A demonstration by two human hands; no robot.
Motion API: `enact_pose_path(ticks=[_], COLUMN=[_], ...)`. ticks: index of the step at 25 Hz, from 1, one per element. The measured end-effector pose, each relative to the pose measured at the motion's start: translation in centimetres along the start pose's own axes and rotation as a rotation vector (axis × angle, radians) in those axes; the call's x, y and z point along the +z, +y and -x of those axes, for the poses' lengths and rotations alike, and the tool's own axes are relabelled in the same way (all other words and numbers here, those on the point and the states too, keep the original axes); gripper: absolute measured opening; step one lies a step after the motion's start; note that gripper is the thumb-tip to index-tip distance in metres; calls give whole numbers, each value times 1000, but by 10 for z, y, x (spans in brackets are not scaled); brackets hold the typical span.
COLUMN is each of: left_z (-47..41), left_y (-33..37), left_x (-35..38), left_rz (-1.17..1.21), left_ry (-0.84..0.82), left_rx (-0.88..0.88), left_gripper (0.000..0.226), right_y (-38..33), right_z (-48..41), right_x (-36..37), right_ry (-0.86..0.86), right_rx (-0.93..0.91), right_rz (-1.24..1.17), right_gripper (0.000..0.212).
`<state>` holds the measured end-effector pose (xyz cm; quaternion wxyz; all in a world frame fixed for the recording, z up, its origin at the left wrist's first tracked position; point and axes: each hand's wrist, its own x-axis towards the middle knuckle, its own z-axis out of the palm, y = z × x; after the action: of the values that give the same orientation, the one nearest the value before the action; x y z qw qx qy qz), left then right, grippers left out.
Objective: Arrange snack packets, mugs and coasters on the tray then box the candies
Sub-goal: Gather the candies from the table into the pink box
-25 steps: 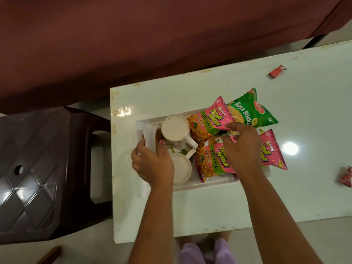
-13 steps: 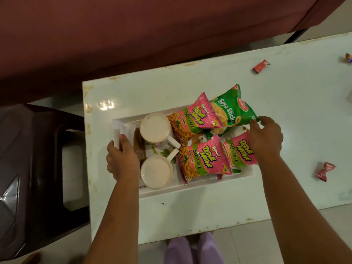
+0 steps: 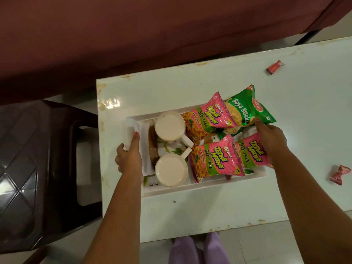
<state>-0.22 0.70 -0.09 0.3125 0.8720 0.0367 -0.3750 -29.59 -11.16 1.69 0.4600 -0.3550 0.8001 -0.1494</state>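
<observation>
Tray stage looks nearly done: the white rectangular plastic tray [image 3: 200, 189] sits on the pale glossy bench [image 3: 190, 92] and already carries two cream round mugs [image 3: 170, 126], side by side at its left end with handles pointing right, plus three pink Tedhe Medhe snack packets [image 3: 216, 156] and one green Soya Sticks snack packet [image 3: 245, 109] filling the right half. The green packet overhangs the far right rim. A brown ribbed piece that may be a coaster [image 3: 152, 147] lies just left of the mugs; can't tell how many. Left hand [image 3: 130, 156] grasps the tray's left edge, thumb over the rim, fingers curled under. Right hand [image 3: 271, 140] is at the right end, fingers clenched among the packets near the rim; whether it grips rim or packet can't be told. Candy step not started by the look of it: a red wrapped candy [image 3: 275, 66] and a pink twisted-wrap candy [image 3: 340, 174] lie loose on the bench, well apart from the tray. No candy box in view.
</observation>
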Motion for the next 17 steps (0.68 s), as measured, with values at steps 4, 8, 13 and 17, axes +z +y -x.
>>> enact_pose_path(ticks=[4,8,13,17], left_z=[-5,5,34,61], left_y=[3,2,22,38], left_x=[-6,-5,9,36], left_rz=[180,184,283,265], left_ry=[-76,-76,-147,-201], left_rx=[-42,5,8,46], left_gripper=[93,89,83,86], right_y=[1,6,4,-1], right_z=[3,10,12,-1], right_x=[0,-11,-50,-92], right_ry=[-17,-4,41,82], right_rx=[-8,-37,-51,-57], right_rz=[5,-2,-11,-46], right_gripper=[41,41,51,60])
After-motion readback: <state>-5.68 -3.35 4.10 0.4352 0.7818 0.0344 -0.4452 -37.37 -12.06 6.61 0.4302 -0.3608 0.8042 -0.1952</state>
